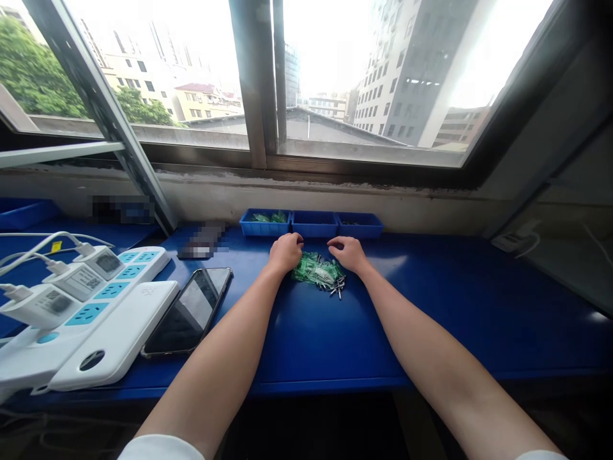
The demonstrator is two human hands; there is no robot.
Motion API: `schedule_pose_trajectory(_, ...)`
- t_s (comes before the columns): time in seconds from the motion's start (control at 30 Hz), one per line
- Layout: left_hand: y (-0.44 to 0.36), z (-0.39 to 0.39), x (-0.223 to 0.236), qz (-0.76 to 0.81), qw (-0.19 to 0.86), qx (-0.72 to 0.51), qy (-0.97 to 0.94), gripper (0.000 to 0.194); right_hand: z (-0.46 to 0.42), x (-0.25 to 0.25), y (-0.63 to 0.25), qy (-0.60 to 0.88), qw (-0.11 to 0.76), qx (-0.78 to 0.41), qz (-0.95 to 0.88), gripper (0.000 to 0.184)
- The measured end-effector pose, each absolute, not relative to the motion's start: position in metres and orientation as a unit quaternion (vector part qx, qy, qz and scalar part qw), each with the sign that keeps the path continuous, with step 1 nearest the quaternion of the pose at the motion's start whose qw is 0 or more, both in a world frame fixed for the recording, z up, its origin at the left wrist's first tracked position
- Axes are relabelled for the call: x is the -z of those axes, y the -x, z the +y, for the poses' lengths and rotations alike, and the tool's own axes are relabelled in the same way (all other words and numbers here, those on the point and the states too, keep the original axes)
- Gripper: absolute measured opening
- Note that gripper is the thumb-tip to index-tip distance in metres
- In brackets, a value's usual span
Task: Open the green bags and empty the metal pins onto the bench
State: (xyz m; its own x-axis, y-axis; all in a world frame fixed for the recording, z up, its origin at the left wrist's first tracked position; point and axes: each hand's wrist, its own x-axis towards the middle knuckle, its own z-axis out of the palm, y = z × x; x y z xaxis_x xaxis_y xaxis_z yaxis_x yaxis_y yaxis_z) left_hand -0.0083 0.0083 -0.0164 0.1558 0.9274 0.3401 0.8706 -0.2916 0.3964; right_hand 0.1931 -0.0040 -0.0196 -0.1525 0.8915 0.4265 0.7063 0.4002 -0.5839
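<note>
A small heap of green, see-through plastic pieces (pixel 313 269) lies on the blue tabletop, with several thin silver metal pins (pixel 338 287) along its near right side. My left hand (pixel 286 251) is at the heap's left edge, its fingers curled inward. On the opposite side, my right hand (pixel 349 253) has thumb and forefinger drawn close together. Whatever either hand pinches is too small or hidden to make out. The two hands are apart, with the far part of the heap between them.
Three joined blue bins stand behind the hands: the left bin (pixel 245 225) holds green pieces, the right bin (pixel 373 229) small dark parts. At left lie a phone (pixel 194 310), a white power bank (pixel 119 335) and a power strip (pixel 108 291) with plugged-in chargers. Windows rise behind.
</note>
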Motion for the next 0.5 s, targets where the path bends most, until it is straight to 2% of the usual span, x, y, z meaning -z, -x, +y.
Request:
schedule_pose_trajectory(0.17,0.007,0.005,0.008,0.652,0.044,-0.267,-0.708,0.028,-0.019,0.015,-0.182,0.438,0.325,-0.161,-0.822,0.023)
schedule_pose_trajectory(0.27,0.006,0.002,0.005,0.667,0.030,-0.275,-0.692,0.035,-0.026,0.010,-0.175,0.402,0.299,-0.163,-0.850,0.033)
schedule_pose_trajectory(0.37,0.005,0.001,0.004,0.675,0.027,-0.267,-0.687,0.036,-0.026,0.012,-0.173,0.403,0.287,-0.155,-0.855,0.039)
schedule_pose_trajectory(0.5,0.004,0.003,0.005,0.696,0.041,-0.233,-0.678,0.037,-0.020,0.020,-0.176,0.430,0.297,-0.142,-0.841,0.035)
